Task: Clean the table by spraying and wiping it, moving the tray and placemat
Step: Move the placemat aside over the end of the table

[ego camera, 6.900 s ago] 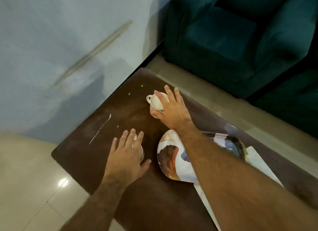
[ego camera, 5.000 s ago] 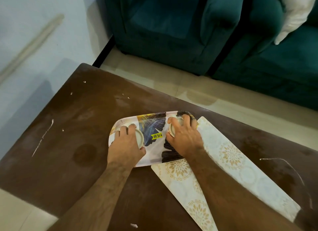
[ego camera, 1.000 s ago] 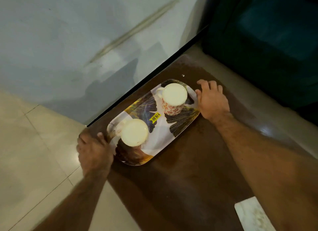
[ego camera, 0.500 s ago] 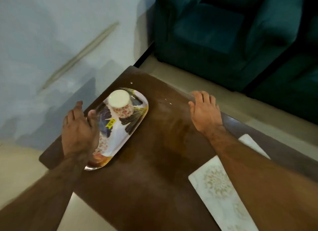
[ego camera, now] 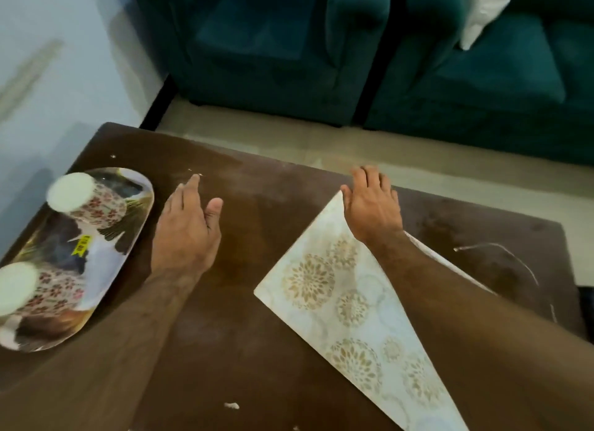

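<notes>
Below your head camera, the dark brown wooden surface (ego camera: 257, 318) looks matte and dusty, with pale crumbs and a thin white curved streak (ego camera: 514, 257) near its right side. At its left end lies the tray (ego camera: 106, 263), a glossy oval with a printed leaf pattern and a small yellow sticker; it sits close to the left edge and carries two floral cups (ego camera: 86, 202) turned upside down, their pale bases up. Your left hand (ego camera: 186, 234) is just right of the tray, apart from its rim, with straight, relaxed fingers (ego camera: 189, 189) holding nothing; whether the palm touches the wood you cannot tell. Between your two hands runs a bare stretch of wood, open toward the far edge. The placemat (ego camera: 347, 308), a thin flat sheet, pale with gold flower medallions, lies at a slant right of centre, its far corner pointing at the far edge. Your right hand (ego camera: 373, 205) rests at that corner, fingers extended flat, reaching just short of the far edge, gripping nothing. Beyond a strip of pale tiled floor (ego camera: 321, 144) stand teal velvet sofas (ego camera: 273, 44) with a white cushion (ego camera: 482, 9).
</notes>
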